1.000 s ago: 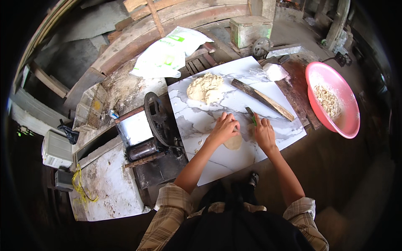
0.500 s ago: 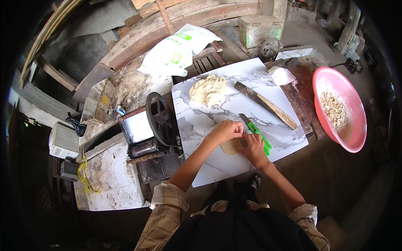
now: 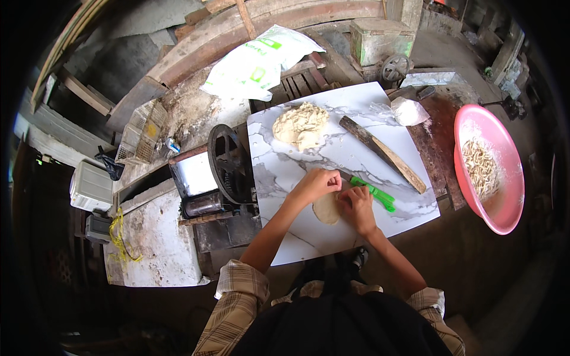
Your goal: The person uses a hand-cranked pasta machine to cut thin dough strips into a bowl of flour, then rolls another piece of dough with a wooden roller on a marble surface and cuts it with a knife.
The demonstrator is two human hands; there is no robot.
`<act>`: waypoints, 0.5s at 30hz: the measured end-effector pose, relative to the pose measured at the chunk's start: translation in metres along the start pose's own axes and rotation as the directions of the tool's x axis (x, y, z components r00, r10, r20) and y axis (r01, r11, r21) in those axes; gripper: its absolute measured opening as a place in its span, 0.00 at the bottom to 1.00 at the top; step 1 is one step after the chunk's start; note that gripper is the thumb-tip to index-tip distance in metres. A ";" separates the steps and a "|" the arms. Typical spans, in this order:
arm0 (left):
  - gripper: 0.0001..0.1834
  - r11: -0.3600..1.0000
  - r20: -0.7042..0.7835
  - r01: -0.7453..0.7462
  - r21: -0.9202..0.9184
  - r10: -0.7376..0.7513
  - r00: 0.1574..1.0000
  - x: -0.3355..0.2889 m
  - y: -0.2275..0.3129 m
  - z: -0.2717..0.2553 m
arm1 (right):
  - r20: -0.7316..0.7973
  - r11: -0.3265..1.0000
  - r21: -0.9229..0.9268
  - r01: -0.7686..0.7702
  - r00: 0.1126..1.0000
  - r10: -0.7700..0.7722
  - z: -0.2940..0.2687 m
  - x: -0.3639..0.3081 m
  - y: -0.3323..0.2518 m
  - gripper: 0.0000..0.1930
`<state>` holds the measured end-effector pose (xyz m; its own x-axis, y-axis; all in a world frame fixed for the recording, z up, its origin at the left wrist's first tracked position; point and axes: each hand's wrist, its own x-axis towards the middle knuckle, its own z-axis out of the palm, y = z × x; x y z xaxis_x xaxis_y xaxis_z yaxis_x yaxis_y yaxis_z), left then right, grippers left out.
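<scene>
Head view: both hands, left (image 3: 316, 185) and right (image 3: 356, 204), press fingers closed on a dough piece (image 3: 326, 209) near the slab's (image 3: 356, 249) front edge; bare slab lies between them and the dough mound (image 3: 300, 123).

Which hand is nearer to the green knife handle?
Right. The right hand lies just beside the green handle, at its near end. The left hand is farther left, beyond the dough piece.

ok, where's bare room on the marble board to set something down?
Bare: the near left corner of the marble board, below the left hand, and the stretch between the dough mound and the wooden stick. Crowded: around both hands, the flat dough piece and the green-handled tool.
</scene>
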<state>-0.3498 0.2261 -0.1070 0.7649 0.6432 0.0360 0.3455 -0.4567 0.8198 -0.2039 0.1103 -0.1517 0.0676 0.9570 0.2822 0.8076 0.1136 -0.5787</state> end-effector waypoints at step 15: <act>0.09 0.996 0.133 0.014 -0.092 -0.002 0.991 -0.022 0.016 0.003 | 0.051 0.860 0.477 -0.182 0.982 0.180 -0.009 -0.004 -0.002 0.17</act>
<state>-0.3595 0.2031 -0.0968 0.8298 0.5566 -0.0416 0.3047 -0.3893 0.8693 -0.2002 0.1040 -0.1449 0.1817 0.9742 0.1340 0.4025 0.0507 -0.9140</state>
